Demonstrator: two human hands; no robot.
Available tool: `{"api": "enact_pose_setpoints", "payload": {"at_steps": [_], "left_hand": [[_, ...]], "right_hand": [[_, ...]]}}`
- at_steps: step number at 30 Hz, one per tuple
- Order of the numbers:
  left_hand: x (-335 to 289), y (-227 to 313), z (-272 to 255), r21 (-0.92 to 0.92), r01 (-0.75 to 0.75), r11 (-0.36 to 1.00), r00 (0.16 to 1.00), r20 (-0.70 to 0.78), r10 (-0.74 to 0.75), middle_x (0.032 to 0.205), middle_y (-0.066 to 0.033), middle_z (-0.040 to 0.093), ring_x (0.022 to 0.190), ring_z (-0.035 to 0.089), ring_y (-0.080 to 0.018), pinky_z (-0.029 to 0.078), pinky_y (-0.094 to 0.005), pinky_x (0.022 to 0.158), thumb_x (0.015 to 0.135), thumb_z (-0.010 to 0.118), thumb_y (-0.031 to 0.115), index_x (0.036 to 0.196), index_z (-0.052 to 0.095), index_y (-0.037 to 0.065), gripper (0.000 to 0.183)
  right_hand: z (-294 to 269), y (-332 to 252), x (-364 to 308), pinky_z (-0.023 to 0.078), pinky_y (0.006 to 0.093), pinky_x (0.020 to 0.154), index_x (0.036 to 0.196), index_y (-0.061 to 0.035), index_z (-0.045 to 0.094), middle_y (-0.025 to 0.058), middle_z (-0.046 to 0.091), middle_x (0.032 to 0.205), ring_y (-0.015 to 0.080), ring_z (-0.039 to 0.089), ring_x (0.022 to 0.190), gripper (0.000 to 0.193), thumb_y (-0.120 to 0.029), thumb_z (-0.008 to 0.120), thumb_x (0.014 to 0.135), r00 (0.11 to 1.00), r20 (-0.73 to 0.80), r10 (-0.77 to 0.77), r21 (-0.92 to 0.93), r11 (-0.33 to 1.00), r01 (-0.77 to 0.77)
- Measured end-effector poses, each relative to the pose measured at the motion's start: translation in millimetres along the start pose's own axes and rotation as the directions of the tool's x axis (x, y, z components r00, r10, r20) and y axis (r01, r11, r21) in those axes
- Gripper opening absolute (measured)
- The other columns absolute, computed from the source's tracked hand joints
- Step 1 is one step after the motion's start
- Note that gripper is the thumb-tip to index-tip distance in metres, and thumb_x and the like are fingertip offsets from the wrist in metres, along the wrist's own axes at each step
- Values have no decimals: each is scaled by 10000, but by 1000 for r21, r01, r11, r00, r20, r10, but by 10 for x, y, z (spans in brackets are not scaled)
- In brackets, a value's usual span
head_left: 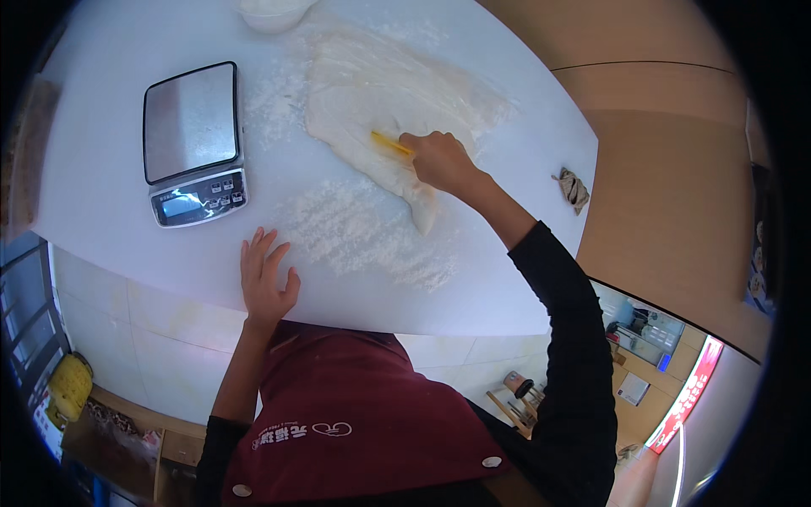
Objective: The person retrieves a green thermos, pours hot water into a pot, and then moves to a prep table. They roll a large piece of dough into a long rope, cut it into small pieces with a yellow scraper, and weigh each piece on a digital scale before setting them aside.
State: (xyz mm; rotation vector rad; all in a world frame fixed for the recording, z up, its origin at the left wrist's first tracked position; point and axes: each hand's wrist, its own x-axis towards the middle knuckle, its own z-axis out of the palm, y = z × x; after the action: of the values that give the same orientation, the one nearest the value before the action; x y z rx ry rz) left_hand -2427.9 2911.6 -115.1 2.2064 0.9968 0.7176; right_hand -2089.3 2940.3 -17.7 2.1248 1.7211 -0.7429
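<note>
- White tabletop [507, 287] fills most of the view, with pale floor tiles [173, 355] past its near edge.
- White bowl [272, 25] stands at the far side, cut off by the top of the view; something whitish shows inside, but how full it is cannot be told.
- Wooden shelf unit [182, 429] sits at the lower left, with several things in it, too dim to name; a yellow bag [70, 386] is just beside it.
- Dough [363, 101] lies spread in a wide, flat sheet near the far middle of the table, one narrow end pointing toward the person.
- Flour [355, 232] is scattered around the dough, thickest on the near side.
- Right hand [441, 160] is over the dough, fingers clenched around a yellow tool [390, 143].
- Left hand [267, 275] is at the near edge, fingers spread and released, near the scale [190, 118].
- Crumpled cloth [573, 191] lies by the right edge.
</note>
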Motion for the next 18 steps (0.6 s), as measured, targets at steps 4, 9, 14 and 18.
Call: {"api": "enact_pose_setpoints", "payload": {"at_steps": [4, 9, 14, 18], "left_hand": [[201, 57, 43, -105, -170, 980, 984, 25, 174, 1277, -143, 518, 1256, 435, -368, 315, -534, 1039, 747, 609, 64, 1111, 596, 67, 364], [614, 281, 294, -273, -221, 936, 963, 90, 253, 1350, -138, 460, 1292, 381, -369, 305, -501, 1055, 803, 599, 134, 1178, 586, 100, 377], [878, 361, 477, -233, -268, 935, 927, 201, 316, 1406, -124, 409, 1308, 354, -354, 270, -519, 1059, 845, 574, 214, 1214, 575, 140, 376], [871, 367, 519, -141, -305, 942, 902, 275, 334, 1414, -92, 407, 1299, 371, -316, 257, -522, 1060, 853, 573, 237, 1214, 577, 165, 369]], "right_hand": [[81, 25, -59, 502, 422, 714, 1098, -37, 624, 203, 656, 871, 349, 629, 785, 372, -20, 544, 734, 985, -164, -58, 144, 986, 82], [189, -47, -267, 513, 414, 717, 1063, 17, 634, 255, 644, 854, 377, 628, 765, 373, -81, 583, 706, 996, -81, -33, 172, 984, 46], [124, -230, -791, 525, 375, 649, 1047, -5, 637, 235, 642, 781, 346, 648, 688, 297, -71, 574, 764, 983, 44, 176, 804, 578, -139], [-190, -120, -895, 508, 373, 601, 1035, -44, 633, 195, 639, 739, 327, 629, 638, 248, -75, 585, 794, 937, -334, 99, 408, 912, 49]]}}
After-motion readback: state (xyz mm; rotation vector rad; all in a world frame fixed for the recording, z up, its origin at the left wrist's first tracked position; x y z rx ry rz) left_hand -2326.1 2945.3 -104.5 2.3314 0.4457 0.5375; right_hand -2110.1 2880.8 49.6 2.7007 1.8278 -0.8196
